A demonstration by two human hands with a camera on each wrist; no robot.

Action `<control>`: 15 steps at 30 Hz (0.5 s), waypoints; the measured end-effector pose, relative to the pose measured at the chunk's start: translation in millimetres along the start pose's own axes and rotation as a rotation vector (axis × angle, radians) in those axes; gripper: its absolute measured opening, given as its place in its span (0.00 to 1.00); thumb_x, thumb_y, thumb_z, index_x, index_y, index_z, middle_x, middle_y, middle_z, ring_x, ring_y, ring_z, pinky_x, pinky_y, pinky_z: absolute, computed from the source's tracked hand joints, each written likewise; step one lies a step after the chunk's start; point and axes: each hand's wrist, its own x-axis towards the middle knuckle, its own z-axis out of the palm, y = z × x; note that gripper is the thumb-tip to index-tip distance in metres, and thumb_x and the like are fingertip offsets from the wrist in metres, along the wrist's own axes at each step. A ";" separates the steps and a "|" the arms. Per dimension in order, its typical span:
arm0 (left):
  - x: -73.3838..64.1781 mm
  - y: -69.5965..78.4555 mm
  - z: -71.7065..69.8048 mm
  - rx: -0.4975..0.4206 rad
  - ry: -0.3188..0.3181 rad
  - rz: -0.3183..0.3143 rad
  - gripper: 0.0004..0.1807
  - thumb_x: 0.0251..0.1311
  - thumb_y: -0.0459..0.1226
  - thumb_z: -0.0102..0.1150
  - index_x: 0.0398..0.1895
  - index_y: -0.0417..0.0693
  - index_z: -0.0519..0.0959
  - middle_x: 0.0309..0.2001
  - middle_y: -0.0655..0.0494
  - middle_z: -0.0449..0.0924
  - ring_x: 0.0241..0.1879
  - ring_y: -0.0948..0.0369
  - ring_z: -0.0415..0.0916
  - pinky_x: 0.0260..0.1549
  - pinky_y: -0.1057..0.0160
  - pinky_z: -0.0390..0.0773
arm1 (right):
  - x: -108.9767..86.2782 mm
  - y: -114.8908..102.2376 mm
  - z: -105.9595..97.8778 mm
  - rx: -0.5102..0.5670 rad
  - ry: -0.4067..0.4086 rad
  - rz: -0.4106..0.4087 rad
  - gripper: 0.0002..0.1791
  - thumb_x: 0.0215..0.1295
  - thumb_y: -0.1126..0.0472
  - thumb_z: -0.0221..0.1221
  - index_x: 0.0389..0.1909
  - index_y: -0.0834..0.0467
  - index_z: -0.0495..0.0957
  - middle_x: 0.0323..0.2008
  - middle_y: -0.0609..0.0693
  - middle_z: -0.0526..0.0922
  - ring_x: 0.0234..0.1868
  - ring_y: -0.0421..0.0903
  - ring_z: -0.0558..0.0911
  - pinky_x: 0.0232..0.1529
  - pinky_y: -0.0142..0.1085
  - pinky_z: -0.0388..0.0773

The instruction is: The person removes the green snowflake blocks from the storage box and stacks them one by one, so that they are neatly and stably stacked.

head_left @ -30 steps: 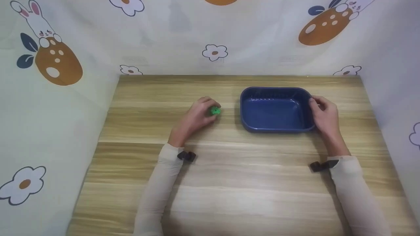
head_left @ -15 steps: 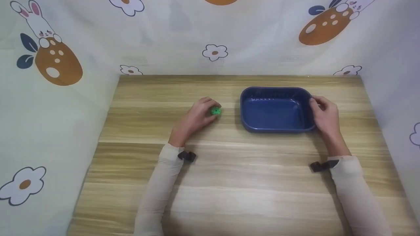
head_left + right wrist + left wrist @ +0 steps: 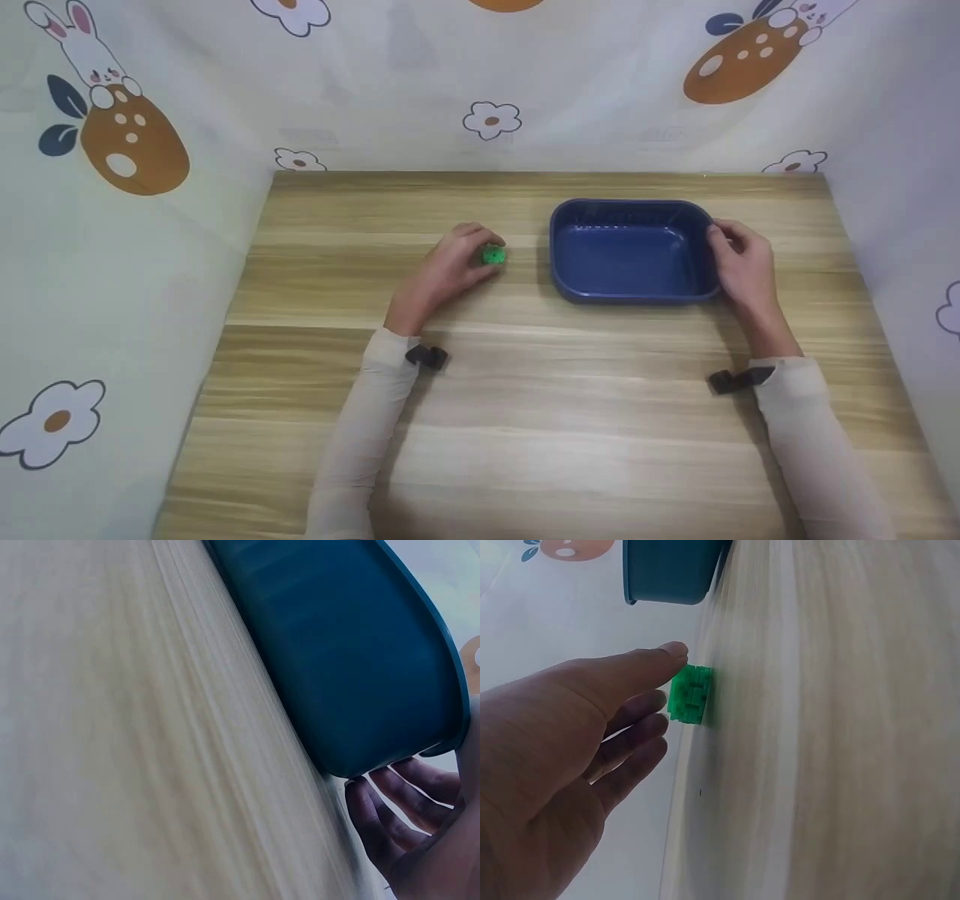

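Observation:
A small green plastic block (image 3: 493, 256), with a notched, interlocked surface in the left wrist view, lies at the fingertips of my left hand (image 3: 457, 264). The thumb is on one side of it and curled fingers are on the other; the far side of the block is hidden. To the right stands a deep blue rectangular plastic bin (image 3: 630, 262) with rounded corners, nothing visible inside. My right hand (image 3: 744, 266) grips its right end, thumb over the rim. In the right wrist view its fingers (image 3: 367, 821) reach against the outside wall near the bottom.
Both hands work over a wood-grain table (image 3: 540, 420). A white patterned cloth (image 3: 375, 82) hangs around its back and sides. A black wrist camera (image 3: 427, 358) sits on the left sleeve and another black camera (image 3: 739, 380) on the right.
The green block shows a slightly different outline, from rounder to more rectangular, as if turned a little in place. Both hands and the bin have stayed where they were.

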 end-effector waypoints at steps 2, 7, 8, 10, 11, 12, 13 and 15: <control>-0.5 0.0 -0.5 0.003 -0.005 -0.011 0.19 0.67 0.37 0.75 0.58 0.42 0.85 0.56 0.46 0.86 0.61 0.49 0.81 0.65 0.52 0.82 | 0.2 0.0 -0.2 0.002 -0.002 -0.001 0.24 0.79 0.49 0.60 0.61 0.63 0.86 0.38 0.32 0.86 0.38 0.29 0.85 0.40 0.21 0.81; -1.1 -0.1 -0.5 0.010 -0.018 -0.021 0.20 0.68 0.38 0.74 0.59 0.43 0.85 0.57 0.47 0.86 0.62 0.50 0.81 0.66 0.53 0.82 | 0.4 0.1 -1.0 -0.008 -0.016 -0.003 0.24 0.79 0.48 0.60 0.61 0.63 0.86 0.39 0.32 0.86 0.38 0.30 0.85 0.40 0.21 0.81; -1.0 -0.1 -0.2 0.011 -0.021 -0.019 0.20 0.68 0.39 0.74 0.60 0.43 0.85 0.57 0.47 0.86 0.62 0.50 0.81 0.66 0.53 0.81 | 0.4 0.3 -1.2 -0.013 -0.016 -0.005 0.24 0.79 0.48 0.60 0.61 0.63 0.86 0.39 0.32 0.86 0.38 0.29 0.85 0.40 0.21 0.81; -0.6 -0.7 0.9 0.015 -0.027 -0.012 0.21 0.68 0.39 0.75 0.61 0.43 0.85 0.58 0.47 0.86 0.63 0.50 0.80 0.66 0.53 0.81 | 0.6 0.4 -1.2 -0.019 -0.014 -0.008 0.24 0.79 0.48 0.60 0.61 0.63 0.86 0.39 0.32 0.86 0.38 0.29 0.85 0.41 0.21 0.80; -0.5 -0.8 1.4 0.017 -0.030 -0.011 0.22 0.68 0.40 0.74 0.61 0.43 0.84 0.59 0.47 0.86 0.63 0.50 0.80 0.67 0.53 0.81 | 0.6 0.2 -1.2 -0.019 -0.013 -0.009 0.24 0.79 0.48 0.60 0.61 0.63 0.86 0.39 0.32 0.86 0.38 0.29 0.85 0.41 0.21 0.80; -0.5 -0.9 1.8 0.019 -0.033 -0.008 0.22 0.68 0.40 0.74 0.62 0.43 0.84 0.59 0.47 0.86 0.63 0.50 0.80 0.67 0.53 0.81 | 0.6 0.1 -1.0 -0.022 -0.012 -0.010 0.24 0.80 0.48 0.59 0.61 0.63 0.86 0.39 0.32 0.86 0.38 0.29 0.85 0.41 0.21 0.80; -0.5 -0.9 2.1 0.019 -0.035 -0.008 0.22 0.68 0.40 0.74 0.62 0.43 0.84 0.60 0.47 0.86 0.64 0.50 0.80 0.68 0.53 0.81 | 0.6 0.1 -0.9 -0.025 -0.009 -0.009 0.24 0.80 0.48 0.59 0.61 0.63 0.86 0.39 0.31 0.86 0.38 0.29 0.84 0.41 0.21 0.80; -0.5 -1.3 2.7 0.018 -0.035 -0.007 0.21 0.69 0.39 0.73 0.62 0.42 0.84 0.60 0.46 0.86 0.64 0.49 0.80 0.68 0.53 0.81 | 0.6 0.1 -0.6 -0.030 -0.005 -0.009 0.24 0.80 0.48 0.59 0.61 0.63 0.86 0.39 0.31 0.85 0.39 0.29 0.84 0.42 0.21 0.80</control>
